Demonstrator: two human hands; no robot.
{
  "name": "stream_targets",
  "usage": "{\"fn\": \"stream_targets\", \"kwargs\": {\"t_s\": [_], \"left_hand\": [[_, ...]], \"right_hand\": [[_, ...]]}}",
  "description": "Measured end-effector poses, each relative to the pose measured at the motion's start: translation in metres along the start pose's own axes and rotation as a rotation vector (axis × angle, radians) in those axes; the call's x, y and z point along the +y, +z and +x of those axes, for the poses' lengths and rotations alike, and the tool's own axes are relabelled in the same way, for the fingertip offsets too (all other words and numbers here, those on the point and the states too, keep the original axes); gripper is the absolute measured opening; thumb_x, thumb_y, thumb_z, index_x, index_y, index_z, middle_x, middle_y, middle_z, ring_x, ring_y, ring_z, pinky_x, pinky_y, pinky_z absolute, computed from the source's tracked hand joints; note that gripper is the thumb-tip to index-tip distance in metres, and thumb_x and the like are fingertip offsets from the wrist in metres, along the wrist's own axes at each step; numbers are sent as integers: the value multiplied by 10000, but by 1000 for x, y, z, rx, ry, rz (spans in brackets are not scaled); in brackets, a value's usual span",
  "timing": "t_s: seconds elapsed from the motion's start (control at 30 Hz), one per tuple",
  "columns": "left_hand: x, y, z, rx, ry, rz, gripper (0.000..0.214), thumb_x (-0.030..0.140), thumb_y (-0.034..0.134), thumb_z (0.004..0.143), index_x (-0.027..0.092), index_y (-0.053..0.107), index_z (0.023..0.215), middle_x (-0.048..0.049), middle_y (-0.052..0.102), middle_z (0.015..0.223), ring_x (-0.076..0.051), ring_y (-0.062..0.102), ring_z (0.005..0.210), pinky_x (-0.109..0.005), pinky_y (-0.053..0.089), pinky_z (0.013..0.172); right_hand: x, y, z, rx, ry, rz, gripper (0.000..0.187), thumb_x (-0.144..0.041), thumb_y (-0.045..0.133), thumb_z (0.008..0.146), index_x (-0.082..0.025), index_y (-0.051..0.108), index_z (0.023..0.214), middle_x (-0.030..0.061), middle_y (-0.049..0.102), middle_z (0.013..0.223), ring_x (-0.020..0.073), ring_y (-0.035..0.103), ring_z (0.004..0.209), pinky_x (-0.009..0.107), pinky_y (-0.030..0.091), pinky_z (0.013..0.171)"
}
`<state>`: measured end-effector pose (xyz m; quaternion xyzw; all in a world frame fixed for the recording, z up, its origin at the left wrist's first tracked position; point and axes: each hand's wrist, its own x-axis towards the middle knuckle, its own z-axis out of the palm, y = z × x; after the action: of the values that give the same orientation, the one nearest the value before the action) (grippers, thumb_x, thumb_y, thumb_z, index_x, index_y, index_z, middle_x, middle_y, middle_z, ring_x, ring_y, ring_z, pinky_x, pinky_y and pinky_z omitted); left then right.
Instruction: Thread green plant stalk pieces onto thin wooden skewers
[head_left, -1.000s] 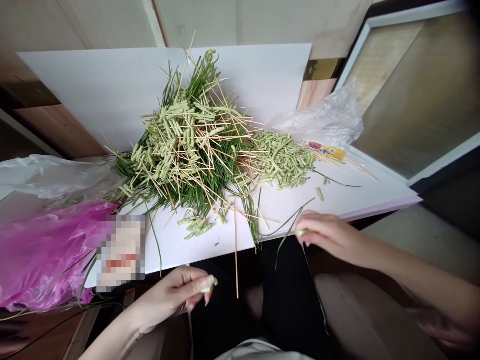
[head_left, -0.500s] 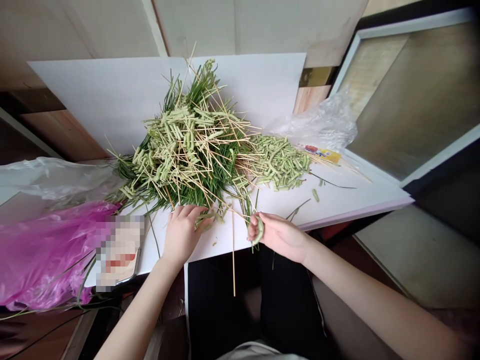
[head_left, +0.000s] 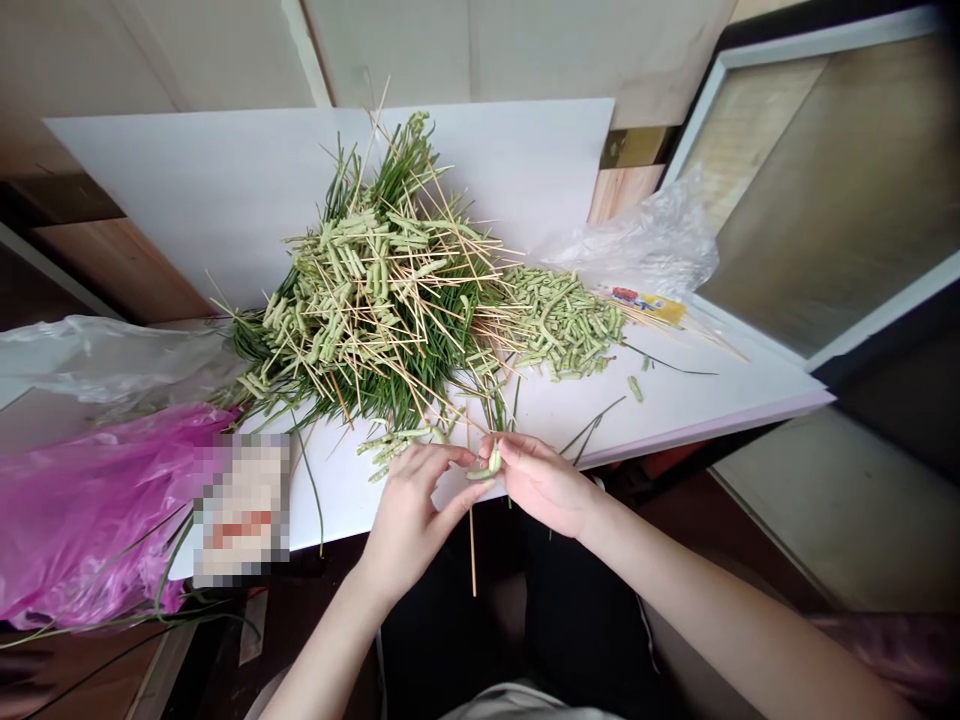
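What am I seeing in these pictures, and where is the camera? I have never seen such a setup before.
There is no machine here, only a person's two bare hands. The camera is worn on the person's head and looks forward and down, so the left hand and the right hand reach in from below. Their fingertips hold a small pale green piece between them. On the white board lies a heap of long green leaves, with thin wooden sticks and a pile of small green pieces. A pink plastic bag lies at the left.
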<state>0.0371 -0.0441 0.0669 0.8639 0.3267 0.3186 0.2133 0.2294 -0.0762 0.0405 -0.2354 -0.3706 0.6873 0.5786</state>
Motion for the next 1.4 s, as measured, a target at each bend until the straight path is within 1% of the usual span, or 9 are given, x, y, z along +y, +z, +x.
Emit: {"fn": "stream_targets", "kwargs": {"t_s": [0.23, 0.37, 0.53, 0.7, 0.83, 0.97, 1.13, 1.3, 1.4], "left_hand": [[2, 3, 1, 66, 249, 288, 93, 291, 648, 995, 199, 643, 1009, -12, 724, 863, -221, 586, 841, -359, 399, 771], [4, -5, 4, 111, 460, 507, 88, 211, 611, 1013, 157, 650, 955, -24, 722, 805, -220, 599, 802, -384, 391, 787], [6, -14, 9, 78, 665, 713, 166, 61, 540, 1007, 115, 677, 929, -45, 729, 793, -217, 605, 784, -400, 410, 805], [9, -15, 10, -7, 759, 803, 107, 67, 600, 973, 110, 691, 935, -42, 715, 822, -215, 580, 783, -410, 418, 801], [8, -15, 9, -66, 753, 862, 80, 83, 617, 966, 118, 683, 937, -29, 662, 785, -220, 551, 779, -419, 414, 799], [4, -14, 5, -175, 692, 802, 160, 135, 572, 1008, 156, 666, 880, -25, 618, 731, -221, 537, 759, -419, 411, 817], [5, -18, 0, -262, 561, 550, 281, 272, 513, 1057, 179, 677, 848, -28, 627, 688, -217, 558, 733, -391, 400, 818], [12, -23, 6, -399, 385, 208, 289, 325, 493, 1063, 219, 740, 957, -30, 672, 694, -205, 600, 724, -352, 407, 773], [10, -28, 7, -491, 287, -10, 316, 333, 506, 1060, 226, 757, 900, -23, 680, 664, -183, 625, 679, -336, 452, 773]], "right_hand": [[0, -5, -3, -34, -32, -167, 340, -556, 801, 872, -225, 730, 842, 12, 556, 927, 191, 556, 960, 329, 453, 925], [-13, -10, -9, -29, 47, -425, 393, -598, 739, 914, -224, 685, 1025, 10, 579, 987, 165, 553, 873, 298, 450, 834], [-32, -8, -10, -102, 219, -770, 475, -616, 605, 994, -176, 610, 814, -10, 555, 720, 150, 528, 661, 275, 403, 649], [-40, -6, -4, -224, 401, -891, 566, -671, 533, 993, -159, 623, 771, -42, 465, 560, 122, 411, 518, 258, 326, 537], [-32, -9, -4, -244, 412, -884, 590, -717, 467, 978, -174, 586, 781, -56, 398, 607, 118, 347, 553, 247, 308, 531], [-25, -8, -11, -227, 358, -949, 436, -520, 510, 1004, -178, 583, 743, -34, 458, 622, 124, 394, 581, 246, 319, 557], [-28, -4, -20, -278, 290, -1003, 320, -306, 488, 998, -181, 595, 724, -53, 452, 582, 104, 371, 525, 237, 294, 540], [-26, 2, -25, -316, 167, -1042, 314, -251, 484, 995, -182, 588, 707, -54, 482, 586, 97, 398, 518, 231, 309, 552], [-29, 1, -31, -353, 74, -1080, 299, -249, 513, 980, -184, 608, 704, -39, 547, 602, 106, 467, 539, 232, 343, 580]]}}
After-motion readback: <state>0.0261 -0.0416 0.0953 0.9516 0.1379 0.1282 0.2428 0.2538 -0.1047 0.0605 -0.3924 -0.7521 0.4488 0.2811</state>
